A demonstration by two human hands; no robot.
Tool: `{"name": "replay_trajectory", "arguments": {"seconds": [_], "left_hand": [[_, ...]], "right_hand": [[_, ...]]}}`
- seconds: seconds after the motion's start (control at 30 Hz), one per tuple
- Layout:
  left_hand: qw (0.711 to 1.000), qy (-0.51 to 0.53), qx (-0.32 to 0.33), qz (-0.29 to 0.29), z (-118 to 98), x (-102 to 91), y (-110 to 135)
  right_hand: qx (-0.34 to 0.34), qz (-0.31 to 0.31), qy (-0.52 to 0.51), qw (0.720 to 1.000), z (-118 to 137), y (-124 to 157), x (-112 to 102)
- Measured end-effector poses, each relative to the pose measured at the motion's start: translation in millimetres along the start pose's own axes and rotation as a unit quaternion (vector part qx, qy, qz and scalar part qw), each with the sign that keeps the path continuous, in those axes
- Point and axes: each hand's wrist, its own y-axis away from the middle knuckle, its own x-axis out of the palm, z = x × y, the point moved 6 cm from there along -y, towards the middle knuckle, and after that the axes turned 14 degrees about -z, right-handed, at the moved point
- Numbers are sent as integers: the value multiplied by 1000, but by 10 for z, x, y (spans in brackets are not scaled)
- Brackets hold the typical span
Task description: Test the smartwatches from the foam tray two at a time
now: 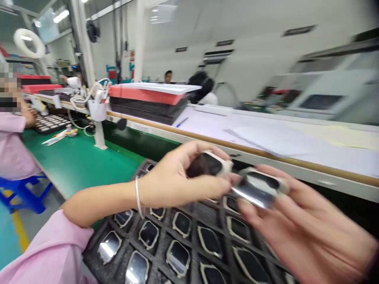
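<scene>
My left hand (180,179), with a thin silver bangle on the wrist, is closed around a small rounded-rectangle part (213,163) with a dark glossy face and a pale rim. My right hand (299,225) grips a second part of the same kind (257,189), tilted and blurred by motion, close beside the first. Both hands hover above a black foam tray (192,221) whose pockets hold several more of these dark, pale-rimmed parts. My pink sleeve (50,256) shows at the lower left.
A green work surface (74,157) lies to the left. Behind runs a white conveyor bench (266,134) with a stack of black and red trays (148,102). A person in pink (12,134) sits at far left on a blue stool. More people are in the background.
</scene>
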Motion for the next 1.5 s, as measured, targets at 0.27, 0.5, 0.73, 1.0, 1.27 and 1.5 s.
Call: {"name": "replay_trajectory", "arguments": {"seconds": [0.27,0.5,0.73,1.0,1.27,1.5], "left_hand": [[993,72,90,-8,-332,431,-738],[996,80,39,-22,103,408,-902],[998,51,-7,23,383,405,-1077],[998,-4,57,-8,363,344,-1064],[979,-68,175,-74,350,311,-1103],[942,-165,269,-113,417,357,-1122]], "right_hand": [[-267,34,-48,962,1011,254,601],[-224,34,-123,966,996,-36,463],[-157,9,-140,978,850,-411,309],[-215,45,-82,972,882,-398,293],[-239,135,-53,960,830,-433,270],[-208,159,-98,960,751,-561,267]]}}
